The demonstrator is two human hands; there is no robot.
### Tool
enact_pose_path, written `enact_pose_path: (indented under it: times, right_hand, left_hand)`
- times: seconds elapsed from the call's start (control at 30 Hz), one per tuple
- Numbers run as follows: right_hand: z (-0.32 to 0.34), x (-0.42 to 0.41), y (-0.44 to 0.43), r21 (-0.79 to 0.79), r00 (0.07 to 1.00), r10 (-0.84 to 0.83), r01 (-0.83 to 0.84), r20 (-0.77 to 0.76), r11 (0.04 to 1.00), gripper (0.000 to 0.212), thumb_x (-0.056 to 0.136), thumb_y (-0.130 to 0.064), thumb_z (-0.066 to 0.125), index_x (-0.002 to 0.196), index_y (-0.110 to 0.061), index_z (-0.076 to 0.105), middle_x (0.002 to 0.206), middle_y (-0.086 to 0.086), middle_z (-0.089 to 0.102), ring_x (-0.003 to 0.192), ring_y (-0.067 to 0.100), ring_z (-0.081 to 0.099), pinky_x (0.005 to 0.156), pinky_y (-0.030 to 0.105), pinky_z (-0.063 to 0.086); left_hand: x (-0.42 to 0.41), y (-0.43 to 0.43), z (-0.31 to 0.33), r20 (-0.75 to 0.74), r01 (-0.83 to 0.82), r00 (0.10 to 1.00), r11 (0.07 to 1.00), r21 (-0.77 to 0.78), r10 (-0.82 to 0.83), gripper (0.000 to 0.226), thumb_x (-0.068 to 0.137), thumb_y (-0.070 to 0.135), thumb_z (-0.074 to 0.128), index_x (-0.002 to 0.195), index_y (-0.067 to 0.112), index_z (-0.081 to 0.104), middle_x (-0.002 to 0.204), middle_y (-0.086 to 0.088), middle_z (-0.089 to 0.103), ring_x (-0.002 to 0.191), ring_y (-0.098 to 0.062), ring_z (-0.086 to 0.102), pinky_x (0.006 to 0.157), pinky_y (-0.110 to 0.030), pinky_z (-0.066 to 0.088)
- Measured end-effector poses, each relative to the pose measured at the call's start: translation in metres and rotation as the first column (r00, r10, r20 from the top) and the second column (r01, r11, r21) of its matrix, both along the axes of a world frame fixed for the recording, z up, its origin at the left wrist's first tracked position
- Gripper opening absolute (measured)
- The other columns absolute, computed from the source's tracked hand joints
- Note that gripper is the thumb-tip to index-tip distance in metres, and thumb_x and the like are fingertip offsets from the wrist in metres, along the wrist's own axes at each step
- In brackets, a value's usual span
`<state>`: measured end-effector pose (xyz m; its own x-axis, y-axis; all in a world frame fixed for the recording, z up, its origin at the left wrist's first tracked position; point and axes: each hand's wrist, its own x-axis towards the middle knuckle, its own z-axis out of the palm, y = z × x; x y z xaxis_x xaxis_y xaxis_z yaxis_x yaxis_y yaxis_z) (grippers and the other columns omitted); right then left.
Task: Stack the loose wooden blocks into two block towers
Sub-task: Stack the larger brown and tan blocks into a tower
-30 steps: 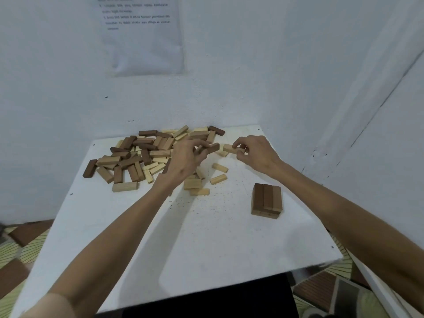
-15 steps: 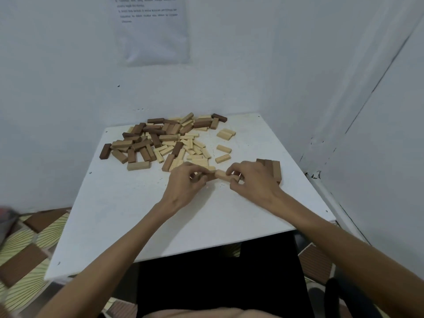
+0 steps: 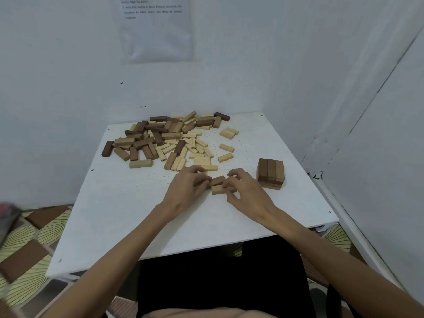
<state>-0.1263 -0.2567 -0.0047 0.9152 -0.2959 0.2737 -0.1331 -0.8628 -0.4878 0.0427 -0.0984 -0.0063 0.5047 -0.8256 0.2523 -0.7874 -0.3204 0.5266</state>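
Note:
A heap of loose wooden blocks [image 3: 165, 138], dark brown and pale, covers the far left of the white table [image 3: 128, 203]. A short tower [image 3: 270, 173] of two layers stands at the right side. At the table's middle my left hand [image 3: 188, 187] and my right hand [image 3: 245, 191] meet around two blocks lying side by side on the table: a darker one [image 3: 217, 180] and a tan one [image 3: 216, 189]. Fingers of both hands pinch the blocks' ends, and part of each block is hidden under them.
Several single pale blocks [image 3: 226, 148] lie between the heap and the tower. White walls close the table's far and right sides, with a paper sheet [image 3: 158, 28] on the far wall. Patterned floor shows at the left and lower right.
Both hands came from the heap toward me, each bringing a block, and now press the blocks together on the table's middle. The camera tilted down.

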Motion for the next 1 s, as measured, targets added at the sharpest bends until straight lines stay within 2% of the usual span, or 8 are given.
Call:
enact_pose_path:
  times: [0.1,0.2,0.3,0.5,0.67,0.83,0.9,1.0]
  right_hand:
    - [0.0,0.005,-0.001,-0.003,0.998,0.048,-0.048,-0.035,0.999,0.017,0.094,-0.015,0.066,0.111,-0.015,0.067,0.143,0.0,0.056,0.129,0.018,0.052,0.099,0.036,0.05]
    - [-0.001,0.007,-0.001,0.045,0.994,0.091,-0.089,-0.057,0.995,0.029,0.096,-0.021,0.065,0.125,-0.019,0.062,0.131,-0.004,0.064,0.121,0.014,0.057,0.097,0.037,0.052]
    - [0.0,0.008,0.0,0.056,0.994,0.088,-0.085,-0.058,0.995,0.032,0.095,-0.023,0.065,0.126,-0.024,0.058,0.121,-0.008,0.063,0.11,0.01,0.053,0.09,0.036,0.05]
    - [0.001,0.011,0.003,0.155,0.987,0.116,-0.098,-0.111,0.983,0.053,0.093,-0.033,0.069,0.139,-0.037,0.044,0.125,-0.011,0.059,0.112,0.008,0.051,0.097,0.032,0.048]
    - [-0.002,0.015,0.01,0.238,0.992,0.105,-0.085,-0.073,0.968,0.063,0.09,-0.035,0.073,0.144,-0.036,0.04,0.128,-0.009,0.058,0.117,0.015,0.055,0.104,0.039,0.05]
    - [-0.001,0.018,0.009,0.119,0.995,0.086,-0.08,-0.047,0.99,0.063,0.089,-0.037,0.076,0.143,-0.019,0.05,0.129,-0.005,0.051,0.116,0.012,0.047,0.099,0.037,0.049]
    - [0.002,0.019,0.007,0.052,0.992,0.079,-0.074,-0.098,0.996,0.069,0.088,-0.044,0.074,0.146,-0.018,0.047,0.125,-0.005,0.048,0.118,0.016,0.045,0.096,0.033,0.045]
    - [0.011,0.023,0.003,0.068,0.96,0.095,-0.08,-0.263,0.994,0.081,0.09,-0.052,0.068,0.155,-0.021,0.033,0.114,-0.012,0.044,0.112,0.01,0.041,0.088,0.027,0.036]
  left_hand:
    - [0.003,0.004,0.002,-0.04,0.07,0.997,0.997,0.031,-0.068,0.024,0.1,0.031,0.059,0.114,0.027,0.079,0.129,0.005,0.062,0.118,-0.016,0.057,0.096,-0.038,0.049]
    - [0.002,0.009,0.006,-0.099,0.075,0.993,0.996,0.057,-0.069,0.041,0.097,0.031,0.053,0.135,0.023,0.067,0.137,0.002,0.062,0.126,-0.017,0.058,0.104,-0.035,0.048]
    - [0.001,0.018,0.006,-0.116,0.001,0.993,0.994,0.105,0.011,0.065,0.087,0.033,0.05,0.15,0.019,0.049,0.143,-0.001,0.057,0.13,-0.018,0.05,0.108,-0.036,0.043]
    - [0.006,0.024,0.004,-0.011,-0.026,1.0,0.982,0.187,0.028,0.065,0.077,0.03,0.048,0.139,0.014,0.058,0.127,-0.001,0.057,0.119,-0.022,0.048,0.1,-0.044,0.044]
    - [0.006,0.022,0.009,0.061,0.046,0.996,0.964,0.262,-0.064,0.074,0.078,0.062,0.045,0.14,0.025,0.058,0.13,0.008,0.055,0.12,-0.017,0.047,0.097,-0.044,0.039]
    - [0.005,0.023,0.004,0.085,0.048,0.994,0.972,0.231,-0.069,0.089,0.07,0.083,0.054,0.142,0.031,0.057,0.13,0.009,0.048,0.118,-0.014,0.042,0.097,-0.041,0.041]
    - [0.007,0.025,0.007,0.085,0.021,0.995,0.971,0.238,-0.043,0.095,0.067,0.085,0.054,0.149,0.036,0.05,0.125,0.007,0.044,0.115,-0.015,0.042,0.094,-0.038,0.041]
    - [0.007,0.024,0.019,0.032,-0.009,0.999,0.934,0.356,-0.002,0.108,0.071,0.081,0.066,0.16,0.036,0.024,0.113,0.01,0.046,0.102,-0.015,0.049,0.084,-0.035,0.043]
